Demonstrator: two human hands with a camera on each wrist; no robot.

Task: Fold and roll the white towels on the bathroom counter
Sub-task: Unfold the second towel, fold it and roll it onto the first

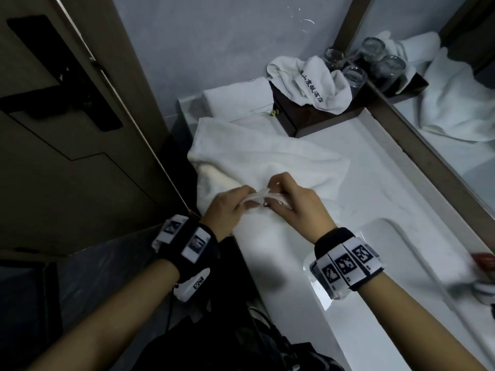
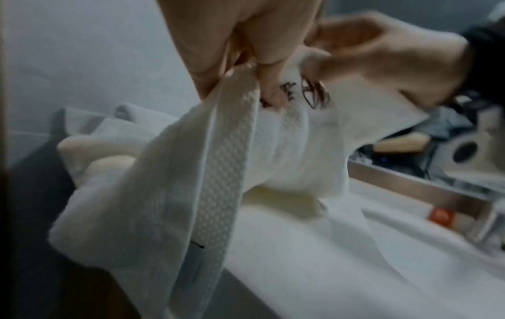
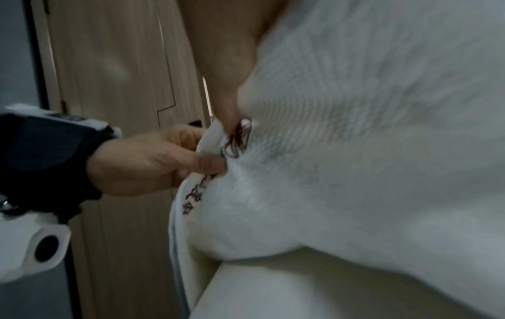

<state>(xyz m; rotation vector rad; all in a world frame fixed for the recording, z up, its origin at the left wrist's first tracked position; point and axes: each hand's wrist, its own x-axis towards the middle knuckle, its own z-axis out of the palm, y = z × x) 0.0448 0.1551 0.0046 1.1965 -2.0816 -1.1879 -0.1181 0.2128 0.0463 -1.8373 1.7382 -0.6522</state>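
Both hands meet over the near part of the counter point(image 1: 375, 167), each with a narrow grip on the same hem: the left hand point(image 1: 227, 207) pinches the woven border of the white towel point(image 1: 267, 156) between thumb and curled fingers, and the right hand point(image 1: 297, 202) pinches the edge just beside it, right where dark embroidered lettering point(image 2: 303, 90) sits on the cloth. The left wrist view shows the patterned band hanging down from that pinch, and the right wrist view shows the towel's body bulging loosely below the fingers, so the corner is lifted while the rest lies spread and rumpled on the counter, its far end reaching toward a dark wooden box point(image 1: 308, 113). I judge this towel to be at the very start: an edge is being found or lined up, no clean fold shows yet, and no rolling has begun. Further out, a flat folded towel point(image 1: 233, 100) lies at the far left of the counter against the wall, which looks like a finished fold but not a roll. A crumpled towel point(image 1: 316, 81) with lettering is heaped on top of the box, untouched by the look of it. Glass tumblers point(image 1: 348, 68) stand to its right by the mirror point(image 1: 455, 108), and the sink basin point(image 1: 401, 263) opens to the near right. So most of the work appears to remain: fold and roll the one in hand, then the heaped one, and perhaps roll the folded one.
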